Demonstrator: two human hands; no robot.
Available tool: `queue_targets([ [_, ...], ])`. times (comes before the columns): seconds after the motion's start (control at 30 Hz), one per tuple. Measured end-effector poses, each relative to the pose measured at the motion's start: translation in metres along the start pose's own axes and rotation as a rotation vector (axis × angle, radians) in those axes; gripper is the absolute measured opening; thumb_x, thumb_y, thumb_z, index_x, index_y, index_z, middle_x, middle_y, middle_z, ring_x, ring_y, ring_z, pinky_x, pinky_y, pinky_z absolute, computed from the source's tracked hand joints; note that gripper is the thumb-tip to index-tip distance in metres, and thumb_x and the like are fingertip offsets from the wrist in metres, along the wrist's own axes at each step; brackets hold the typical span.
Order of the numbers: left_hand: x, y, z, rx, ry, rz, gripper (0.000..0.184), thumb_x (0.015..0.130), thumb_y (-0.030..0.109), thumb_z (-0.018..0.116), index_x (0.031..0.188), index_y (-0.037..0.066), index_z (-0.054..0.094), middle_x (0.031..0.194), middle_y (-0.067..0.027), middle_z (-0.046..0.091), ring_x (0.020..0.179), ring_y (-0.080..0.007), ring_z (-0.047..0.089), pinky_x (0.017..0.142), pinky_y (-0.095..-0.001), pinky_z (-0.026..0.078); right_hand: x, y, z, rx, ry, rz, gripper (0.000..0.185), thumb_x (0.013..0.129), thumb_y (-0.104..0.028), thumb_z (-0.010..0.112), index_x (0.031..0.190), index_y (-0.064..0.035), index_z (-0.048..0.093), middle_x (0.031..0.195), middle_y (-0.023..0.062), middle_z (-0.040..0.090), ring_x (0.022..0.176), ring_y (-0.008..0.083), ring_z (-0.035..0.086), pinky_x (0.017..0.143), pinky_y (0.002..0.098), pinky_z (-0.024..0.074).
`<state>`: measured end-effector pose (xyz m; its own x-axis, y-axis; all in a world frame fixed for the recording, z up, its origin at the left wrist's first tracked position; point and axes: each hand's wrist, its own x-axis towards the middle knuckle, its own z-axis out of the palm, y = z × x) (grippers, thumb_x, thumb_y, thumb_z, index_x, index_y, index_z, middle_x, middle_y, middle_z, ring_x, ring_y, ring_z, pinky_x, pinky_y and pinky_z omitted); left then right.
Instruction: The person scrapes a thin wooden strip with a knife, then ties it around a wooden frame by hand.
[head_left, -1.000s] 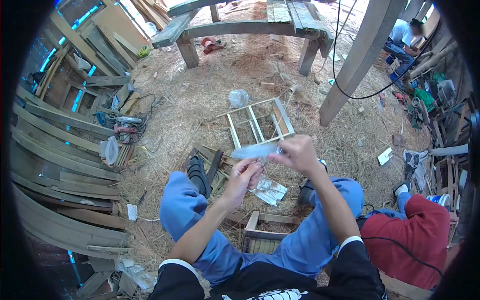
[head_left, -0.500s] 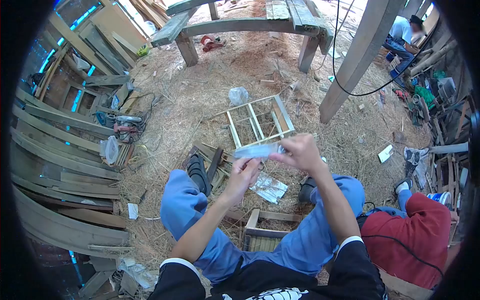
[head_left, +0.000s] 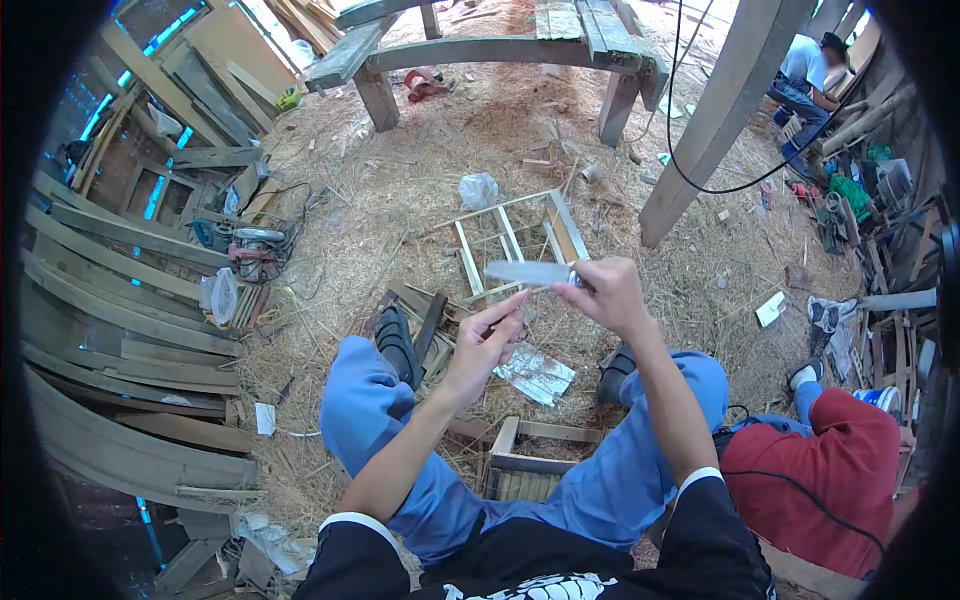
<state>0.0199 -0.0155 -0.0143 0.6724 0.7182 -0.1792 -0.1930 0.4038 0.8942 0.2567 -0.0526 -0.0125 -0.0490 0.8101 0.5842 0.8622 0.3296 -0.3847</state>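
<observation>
In front of my knees, my right hand (head_left: 610, 292) is closed on one end of a pale, translucent flat object (head_left: 528, 272), blurred and pointing left. Just below its left part is my left hand (head_left: 485, 345), thumb and forefinger pinched together; anything between them is too small to make out. The two hands are a little apart. Beyond them a light wooden frame (head_left: 508, 238) lies on the floor. Between my feet is a crumpled silvery sheet (head_left: 537, 374), and nearer to me a small wooden box frame (head_left: 520, 464).
A wooden bench (head_left: 500, 56) stands ahead, with a slanting post (head_left: 700, 150) to its right. A person in red (head_left: 815, 480) sits close on my right; another person (head_left: 803, 85) sits far right. Power tools (head_left: 255, 250) and stacked boards (head_left: 140, 370) are left.
The pale object and my right hand have shifted slightly right and up. A gap now shows between the object and my left hand's fingertips.
</observation>
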Motion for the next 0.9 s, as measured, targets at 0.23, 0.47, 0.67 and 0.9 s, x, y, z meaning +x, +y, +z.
queue_targets([
  [0.23, 0.002, -0.002, -0.007, -0.003, -0.071, -0.094, 0.039, 0.104, 0.017, 0.052, 0.142, 0.006, 0.054, 0.067, 0.0097, 0.036, 0.052, -0.0015, 0.03, 0.045, -0.021, 0.024, 0.001, -0.007, 0.006, 0.028, -0.043, -0.164, 0.045, 0.08, -0.046, 0.078, 0.063, -0.0099, 0.058, 0.051, 0.0078, 0.053, 0.046, 0.0268, 0.057, 0.047, 0.0377, 0.0437],
  [0.47, -0.008, -0.002, -0.001, -0.001, -0.058, -0.141, 0.043, 0.105, 0.018, 0.05, 0.148, 0.011, 0.046, 0.07, 0.009, 0.031, 0.053, -0.0023, 0.028, 0.046, -0.0223, 0.022, -0.001, -0.01, 0.005, 0.021, -0.026, -0.109, 0.045, 0.08, -0.047, 0.078, 0.063, -0.0107, 0.058, 0.049, 0.0065, 0.052, 0.044, 0.0259, 0.057, 0.045, 0.0371, 0.0433],
  [0.67, -0.004, 0.002, -0.005, -0.028, -0.083, -0.085, 0.047, 0.106, 0.02, 0.049, 0.152, 0.013, 0.041, 0.068, 0.009, 0.032, 0.053, -0.0028, 0.029, 0.047, -0.022, 0.023, -0.003, -0.005, 0.011, 0.041, -0.026, -0.113, 0.047, 0.079, -0.045, 0.079, 0.061, -0.0097, 0.054, 0.05, 0.0072, 0.05, 0.045, 0.026, 0.055, 0.046, 0.0385, 0.0411],
  [0.9, -0.006, 0.006, -0.004, -0.025, -0.116, -0.072, 0.049, 0.106, 0.018, 0.049, 0.153, 0.011, 0.039, 0.068, 0.0095, 0.028, 0.053, -0.0027, 0.028, 0.048, -0.0218, 0.022, 0.001, -0.028, 0.011, 0.023, -0.068, -0.2, 0.051, 0.08, -0.048, 0.078, 0.059, -0.0106, 0.051, 0.05, 0.0078, 0.052, 0.045, 0.0259, 0.058, 0.045, 0.0379, 0.0429],
])
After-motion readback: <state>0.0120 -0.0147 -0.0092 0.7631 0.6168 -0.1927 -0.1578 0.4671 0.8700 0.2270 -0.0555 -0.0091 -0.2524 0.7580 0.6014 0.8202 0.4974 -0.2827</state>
